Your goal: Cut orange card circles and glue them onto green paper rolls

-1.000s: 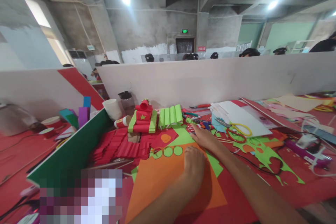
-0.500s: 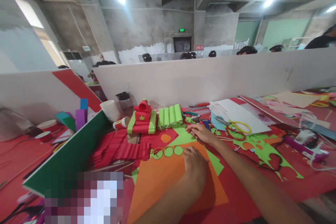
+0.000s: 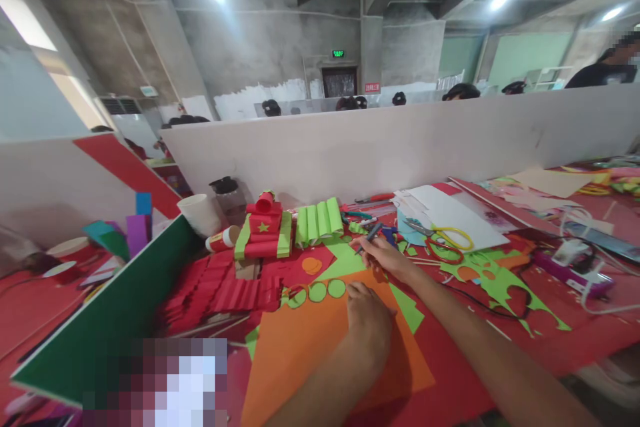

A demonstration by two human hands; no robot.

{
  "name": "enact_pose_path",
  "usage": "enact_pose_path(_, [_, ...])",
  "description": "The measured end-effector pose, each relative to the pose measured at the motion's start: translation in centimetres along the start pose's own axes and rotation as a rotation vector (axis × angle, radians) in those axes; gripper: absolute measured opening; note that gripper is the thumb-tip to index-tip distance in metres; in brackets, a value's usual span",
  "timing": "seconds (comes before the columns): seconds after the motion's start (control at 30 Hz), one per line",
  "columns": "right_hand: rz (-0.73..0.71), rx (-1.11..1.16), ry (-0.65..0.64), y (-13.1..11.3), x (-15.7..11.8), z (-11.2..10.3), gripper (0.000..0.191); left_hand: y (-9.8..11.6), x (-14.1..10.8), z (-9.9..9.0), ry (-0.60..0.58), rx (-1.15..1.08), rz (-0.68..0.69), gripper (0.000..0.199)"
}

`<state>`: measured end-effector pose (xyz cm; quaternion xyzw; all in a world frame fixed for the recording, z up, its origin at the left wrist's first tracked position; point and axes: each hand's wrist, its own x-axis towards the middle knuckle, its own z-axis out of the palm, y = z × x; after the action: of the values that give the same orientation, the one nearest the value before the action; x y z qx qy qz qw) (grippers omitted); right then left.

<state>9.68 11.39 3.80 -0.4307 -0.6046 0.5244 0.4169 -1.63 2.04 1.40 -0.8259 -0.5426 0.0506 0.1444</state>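
Note:
My left hand (image 3: pixel 369 321) rests with bent fingers on the orange sheet of paper (image 3: pixel 305 353), pressing it down near its upper edge. Beside its fingertips, a row of round cutouts (image 3: pixel 317 291) in the orange paper shows green. My right hand (image 3: pixel 383 255) is closed round a dark pen (image 3: pixel 373 233) above a light green sheet (image 3: pixel 345 260). Small orange paper discs (image 3: pixel 311 266) lie on red paper just left of that. Farther back stands a red and green paper model (image 3: pixel 263 230) with a star, next to folded green paper (image 3: pixel 320 221).
Scissors with yellow and red handles (image 3: pixel 440 238) lie right of my hands, near green scraps (image 3: pixel 500 290) and a purple power strip (image 3: pixel 575 273). Pleated red paper (image 3: pixel 215 290) and a green board (image 3: pixel 115 320) are at left. A white partition (image 3: pixel 340 153) closes the back.
My right hand, with no pen visible before, now holds the dark pen. The view has shifted slightly; my left hand stays on the orange paper.

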Motion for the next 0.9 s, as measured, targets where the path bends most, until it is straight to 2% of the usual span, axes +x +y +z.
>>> enact_pose_path(0.17, [-0.064, -0.34, 0.137, 0.5, -1.3, 0.3, 0.03, -1.8, -0.4, -3.6, -0.154, -0.055, 0.091, 0.054])
enact_pose_path(0.23, [-0.073, -0.422, 0.156, 0.7, -1.6, 0.3, 0.021, -3.3, -0.2, -5.1, -0.246, -0.093, 0.259, 0.045])
enact_pose_path(0.3, [-0.091, -0.457, 0.154, 0.8, -1.8, 0.3, 0.016, -5.0, 0.3, -6.2, -0.316, -0.136, 0.363, 0.041])
enact_pose_path(0.37, [-0.111, -0.47, 0.139, 0.8, -1.8, 0.4, 0.012, -6.8, 1.2, -6.8, -0.335, -0.151, 0.382, 0.044])
enact_pose_path(0.47, [-0.101, -0.466, 0.115, 0.5, -2.0, 0.5, 0.01, -9.2, 2.7, -6.6, -0.402, -0.235, 0.378, 0.041])
enact_pose_path(0.6, [-0.111, -0.504, 0.107, 0.2, -2.2, 0.7, 0.012, -11.4, 3.8, -5.4, -0.446, -0.416, 0.478, 0.035])
enact_pose_path(0.9, [-0.091, -0.559, 0.105, 0.4, -2.0, 0.6, 0.009, -12.3, 4.3, -3.8, -0.446, -0.494, 0.533, 0.029])
